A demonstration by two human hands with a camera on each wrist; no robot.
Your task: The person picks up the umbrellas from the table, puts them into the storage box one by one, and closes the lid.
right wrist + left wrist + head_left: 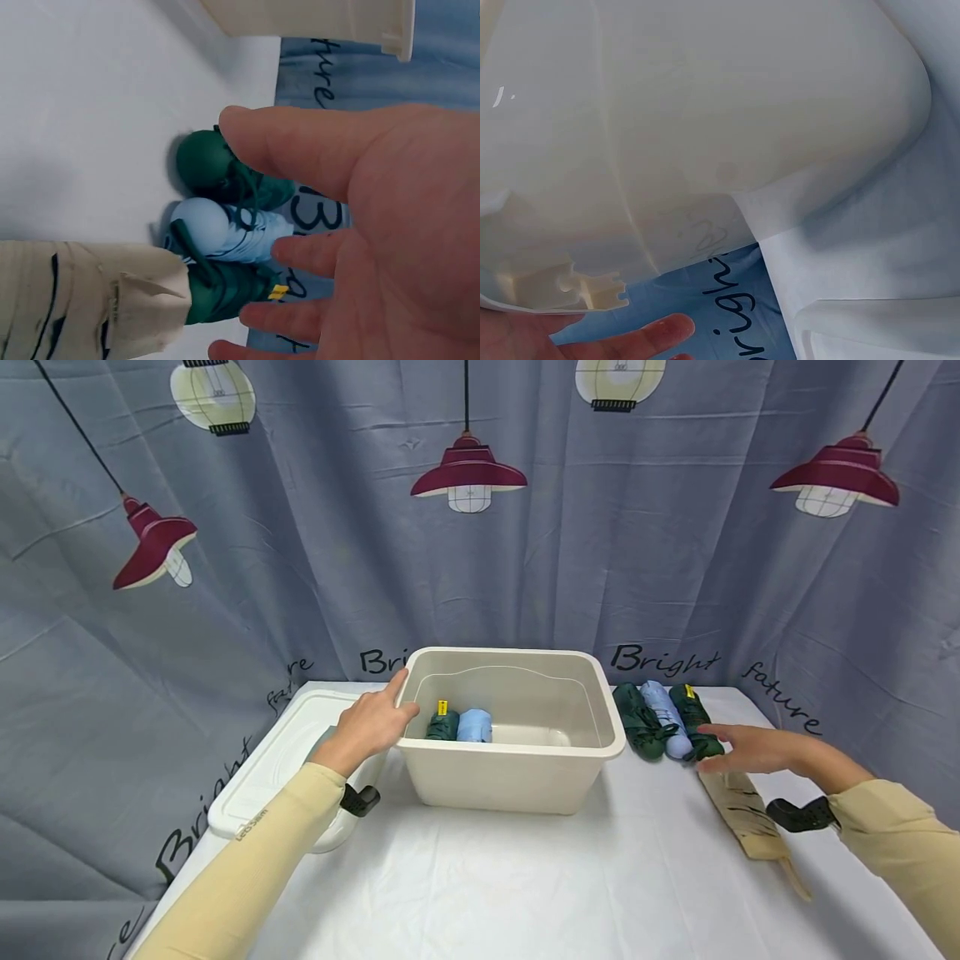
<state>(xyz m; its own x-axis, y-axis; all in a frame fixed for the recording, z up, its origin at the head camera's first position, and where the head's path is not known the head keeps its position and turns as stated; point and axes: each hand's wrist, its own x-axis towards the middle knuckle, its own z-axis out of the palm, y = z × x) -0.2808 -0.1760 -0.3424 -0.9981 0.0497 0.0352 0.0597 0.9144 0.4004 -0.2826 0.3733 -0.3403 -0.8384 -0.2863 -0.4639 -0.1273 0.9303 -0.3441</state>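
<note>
So there's a dark green roll [690, 706] with a little yellow tag on the right side of the desk [487, 877], lying next to a light blue roll [663, 714], with another green roll [636, 718] on the far side of that. Right grip [757, 749] is right over the tagged one, fingers spread and not clasping anything; can't tell if they're touching it. A beige strip with dark stripes [738, 814] sits against that roll's near end. Left of the trio is a cream bin [495, 781], holding a green bundle [442, 727] and a blue bundle [475, 727] side by side. Left grip [371, 724] rests on its left rim, index finger straight, nothing pinched. White lid [255, 777] is lying flat further left, and a grey-blue curtain [300, 568] with printed lamps hangs behind everything.
</note>
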